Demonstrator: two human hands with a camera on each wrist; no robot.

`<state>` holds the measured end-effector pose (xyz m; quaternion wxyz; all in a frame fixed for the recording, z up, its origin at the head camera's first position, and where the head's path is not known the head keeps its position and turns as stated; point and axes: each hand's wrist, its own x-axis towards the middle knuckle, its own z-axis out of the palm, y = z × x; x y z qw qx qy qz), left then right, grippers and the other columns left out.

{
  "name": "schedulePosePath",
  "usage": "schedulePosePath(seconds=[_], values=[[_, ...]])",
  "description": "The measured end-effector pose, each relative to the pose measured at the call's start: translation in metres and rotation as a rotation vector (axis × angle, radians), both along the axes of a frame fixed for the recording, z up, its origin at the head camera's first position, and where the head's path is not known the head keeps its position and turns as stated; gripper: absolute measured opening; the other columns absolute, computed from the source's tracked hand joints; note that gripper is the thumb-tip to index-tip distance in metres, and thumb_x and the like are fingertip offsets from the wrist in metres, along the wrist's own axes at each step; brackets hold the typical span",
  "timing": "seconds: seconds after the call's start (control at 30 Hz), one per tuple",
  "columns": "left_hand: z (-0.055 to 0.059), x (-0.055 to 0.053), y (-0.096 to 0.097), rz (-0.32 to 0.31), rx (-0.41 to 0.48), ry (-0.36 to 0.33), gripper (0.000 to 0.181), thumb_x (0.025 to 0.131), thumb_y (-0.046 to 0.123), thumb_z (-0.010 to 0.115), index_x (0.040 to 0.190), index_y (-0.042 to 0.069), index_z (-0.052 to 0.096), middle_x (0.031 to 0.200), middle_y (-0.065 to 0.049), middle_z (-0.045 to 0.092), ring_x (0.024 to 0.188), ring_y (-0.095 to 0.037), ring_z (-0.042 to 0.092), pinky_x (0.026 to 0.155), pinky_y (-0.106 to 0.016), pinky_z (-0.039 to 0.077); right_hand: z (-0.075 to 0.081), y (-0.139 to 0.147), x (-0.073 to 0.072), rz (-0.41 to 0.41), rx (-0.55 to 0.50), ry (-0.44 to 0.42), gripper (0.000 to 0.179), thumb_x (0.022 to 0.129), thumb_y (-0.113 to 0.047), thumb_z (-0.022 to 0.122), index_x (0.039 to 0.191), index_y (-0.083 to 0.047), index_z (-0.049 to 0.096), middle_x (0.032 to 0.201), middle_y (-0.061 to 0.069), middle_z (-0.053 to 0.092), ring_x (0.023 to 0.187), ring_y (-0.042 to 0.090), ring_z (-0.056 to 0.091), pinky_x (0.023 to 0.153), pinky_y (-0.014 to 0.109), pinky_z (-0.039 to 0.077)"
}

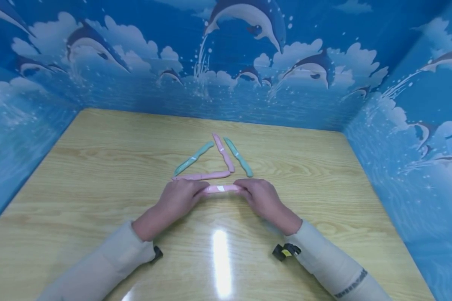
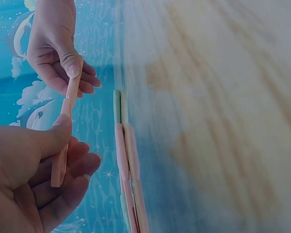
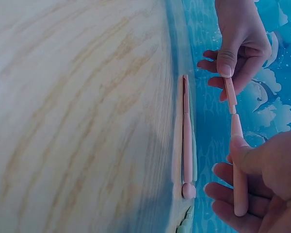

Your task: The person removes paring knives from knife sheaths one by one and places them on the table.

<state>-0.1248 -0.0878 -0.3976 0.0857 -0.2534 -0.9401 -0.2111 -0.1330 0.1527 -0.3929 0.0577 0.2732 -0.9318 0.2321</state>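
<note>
Just in front of the other knives, both hands hold one pink fruit knife (image 1: 227,188) level above the table. My left hand (image 1: 178,198) pinches its sheath end between thumb and fingers. The handle end is gripped by my right hand (image 1: 261,198). Between the two hands a short white stretch shows; in the right wrist view it lies between the pink sheath (image 3: 231,94) and the handle (image 3: 236,127). Beyond the hands, a pink knife (image 1: 203,176) lies crosswise, and another pink knife (image 1: 226,158) slants away from its right end.
A green knife (image 1: 192,159) slants at the left of the group, and another green knife (image 1: 241,161) lies at its right. All rest on the wood-grain table (image 1: 109,167). Blue dolphin-patterned walls (image 1: 218,100) enclose its back and sides.
</note>
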Motion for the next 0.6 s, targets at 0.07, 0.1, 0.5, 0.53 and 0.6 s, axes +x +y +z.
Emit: schedulePosePath(seconds=[0.07, 0.1, 0.5, 0.53, 0.6], values=[[0.0001, 0.0001, -0.0003, 0.001, 0.002, -0.004, 0.016, 0.084, 0.018, 0.076, 0.099, 0.013, 0.075, 0.088, -0.003, 0.075, 0.076, -0.019, 0.07, 0.068, -0.036, 0.057, -0.0005, 0.0001, 0.0, -0.003, -0.002, 0.005, 0.017, 0.087, -0.012, 0.073, 0.104, -0.01, 0.073, 0.098, 0.004, 0.074, 0.081, 0.016, 0.069, 0.07, 0.033, 0.056], [0.0003, 0.0003, -0.0007, 0.002, 0.0, -0.006, 0.016, 0.085, 0.018, 0.075, 0.1, 0.013, 0.075, 0.088, -0.003, 0.075, 0.077, -0.02, 0.07, 0.068, -0.036, 0.057, -0.0004, 0.0001, 0.0004, -0.006, -0.001, 0.004, 0.017, 0.087, -0.012, 0.073, 0.104, -0.01, 0.073, 0.097, 0.004, 0.074, 0.079, 0.015, 0.069, 0.069, 0.033, 0.056], [0.0013, 0.0012, -0.0033, -0.002, -0.005, -0.026, 0.019, 0.086, 0.02, 0.074, 0.104, 0.014, 0.075, 0.094, -0.003, 0.075, 0.084, -0.021, 0.071, 0.072, -0.038, 0.058, 0.0008, 0.0009, 0.0018, -0.007, 0.004, -0.006, 0.018, 0.087, -0.012, 0.073, 0.105, -0.009, 0.073, 0.095, 0.005, 0.074, 0.077, 0.014, 0.068, 0.068, 0.03, 0.056], [0.0015, 0.0012, -0.0032, -0.002, -0.005, -0.028, 0.019, 0.086, 0.02, 0.074, 0.104, 0.015, 0.075, 0.094, -0.003, 0.075, 0.084, -0.021, 0.071, 0.072, -0.038, 0.058, 0.0008, 0.0011, 0.0021, -0.008, 0.007, -0.007, 0.018, 0.087, -0.013, 0.072, 0.105, -0.009, 0.073, 0.095, 0.005, 0.074, 0.075, 0.013, 0.067, 0.067, 0.029, 0.055], [0.0018, 0.0013, -0.0033, -0.001, -0.007, -0.029, 0.018, 0.086, 0.021, 0.074, 0.103, 0.015, 0.076, 0.094, -0.003, 0.075, 0.085, -0.021, 0.071, 0.073, -0.038, 0.057, 0.0006, 0.0012, 0.0027, -0.008, 0.012, -0.008, 0.017, 0.087, -0.013, 0.072, 0.104, -0.01, 0.073, 0.092, 0.004, 0.074, 0.071, 0.011, 0.065, 0.064, 0.028, 0.054]])
